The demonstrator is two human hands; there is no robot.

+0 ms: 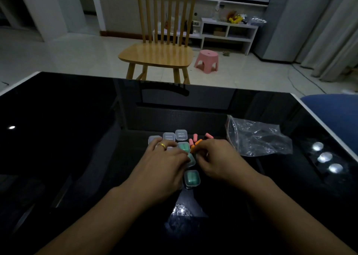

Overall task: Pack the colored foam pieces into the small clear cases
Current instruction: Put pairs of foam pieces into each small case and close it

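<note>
A small clear plastic case holding green foam pieces (192,178) lies closed on the glossy black table (58,138), nearest the person, between the two wrists. Just beyond it another clear case with green foam (191,160) sits under the fingertips of the left hand (166,161), which wears a gold ring (162,145); whether those fingers grip or only press it cannot be told. A third green-filled case (183,146) lies beyond that. The right hand (215,157) has its fingers curled and pinches an orange foam piece (195,145). Loose pink foam pieces (194,138) lie just past it, beside three empty clear cases (181,135). A crumpled clear plastic bag (257,138) rests to the right. A wooden slat-backed chair (160,55) stands beyond the table.
</note>
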